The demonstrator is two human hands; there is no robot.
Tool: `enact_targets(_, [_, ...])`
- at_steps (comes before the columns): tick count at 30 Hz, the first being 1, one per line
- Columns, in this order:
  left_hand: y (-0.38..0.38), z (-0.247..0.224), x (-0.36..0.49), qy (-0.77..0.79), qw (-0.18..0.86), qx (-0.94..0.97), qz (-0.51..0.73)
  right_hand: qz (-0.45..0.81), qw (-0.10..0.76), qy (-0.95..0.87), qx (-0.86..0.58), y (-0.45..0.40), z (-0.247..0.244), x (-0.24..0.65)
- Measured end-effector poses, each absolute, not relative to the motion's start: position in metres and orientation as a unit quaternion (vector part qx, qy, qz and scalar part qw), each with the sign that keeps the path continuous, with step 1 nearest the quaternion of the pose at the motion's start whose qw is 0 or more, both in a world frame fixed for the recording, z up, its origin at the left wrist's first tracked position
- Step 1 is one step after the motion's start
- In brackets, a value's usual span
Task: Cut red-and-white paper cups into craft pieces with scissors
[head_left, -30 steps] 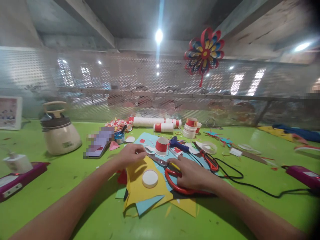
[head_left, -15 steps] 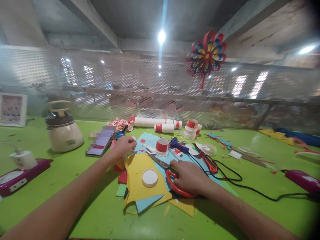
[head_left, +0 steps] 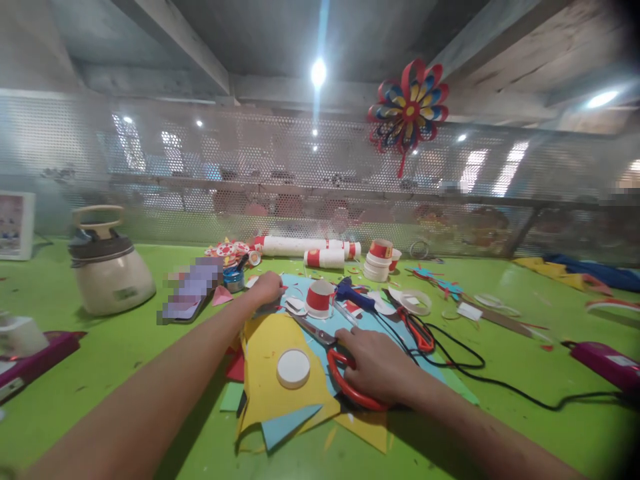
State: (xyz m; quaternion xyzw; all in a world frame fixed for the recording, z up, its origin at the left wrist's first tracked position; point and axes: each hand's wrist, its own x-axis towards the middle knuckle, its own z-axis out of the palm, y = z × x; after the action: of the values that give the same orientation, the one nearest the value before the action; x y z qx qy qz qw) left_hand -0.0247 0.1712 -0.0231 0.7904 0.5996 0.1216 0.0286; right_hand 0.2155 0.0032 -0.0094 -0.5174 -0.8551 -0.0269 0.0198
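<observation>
My left hand (head_left: 270, 289) is over the light blue paper (head_left: 325, 333), fingers drawn together beside a small red scrap (head_left: 284, 289); its fingertips are largely hidden, so I cannot make out what they hold. The large orange-handled scissors (head_left: 320, 333) lie across the papers, and my right hand (head_left: 375, 360) is closed round their handle. Just past the blades stands a cut red and white paper cup (head_left: 320, 299), with white pieces (head_left: 296, 306) at its left. A round white lid-like disc (head_left: 293, 369) rests on the yellow sheet (head_left: 270, 407).
A blue glue gun (head_left: 354, 294) trails a black cord to the right. Red-handled tool (head_left: 420, 333), tape roll (head_left: 416, 301) and stacked paper cups (head_left: 379, 260) stand beyond. On the left are a phone (head_left: 193, 290), a kettle-like jug (head_left: 113, 273) and a purple power strip (head_left: 63, 350).
My left hand has moved forward and right to the red scrap, its fingers now more hidden. My right hand stays on the scissors. The view has shifted slightly.
</observation>
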Motion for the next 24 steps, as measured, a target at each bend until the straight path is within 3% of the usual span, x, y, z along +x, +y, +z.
enact_targets(12, [0.168, -0.020, -0.034, 0.592, 0.135, 0.756, 0.244, -0.021, 0.033, -0.858, -0.513, 0.004, -0.011, 0.218])
enact_targets(18, [0.131, -0.004, -0.030, 0.500, 0.220, 0.762, 0.348, 0.002, 0.055, -0.858, -0.510, 0.003, -0.010, 0.217])
enact_targets(24, [0.067, 0.005, -0.018, 0.390, 0.123, 0.787, 0.462, 0.073, 0.116, -0.857, -0.496, 0.001, -0.001, 0.224])
